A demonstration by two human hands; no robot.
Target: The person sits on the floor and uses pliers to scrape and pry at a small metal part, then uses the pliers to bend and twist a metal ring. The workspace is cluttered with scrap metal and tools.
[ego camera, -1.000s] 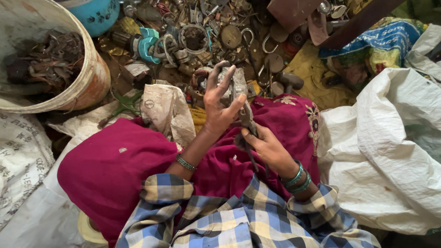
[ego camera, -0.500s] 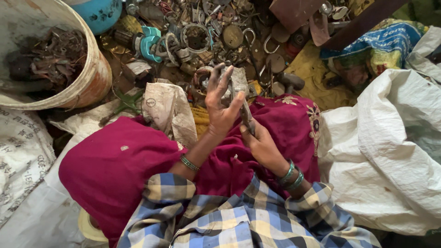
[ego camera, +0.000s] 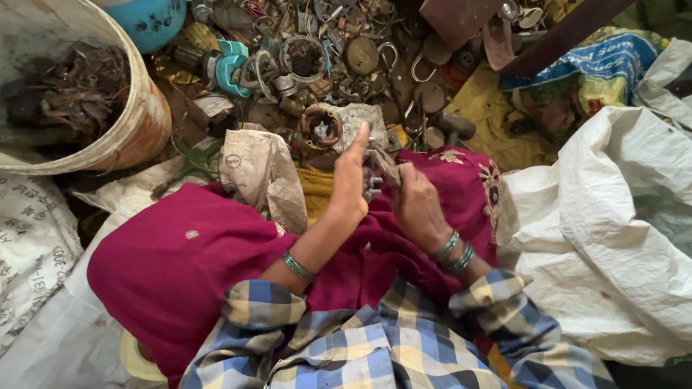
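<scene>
Holding a small grey metal part over the magenta-draped lap, just below the scrap heap, the left hand and right hand both grip it closed; sorting appears underway, with the white bucket left of the heap part-filled and much scrap remaining.

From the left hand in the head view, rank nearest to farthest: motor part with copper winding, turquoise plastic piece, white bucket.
1. Motor part, just ahead of the left hand.
2. Turquoise piece, farther ahead and to the left.
3. White bucket, far left, holding rusty scrap.
</scene>
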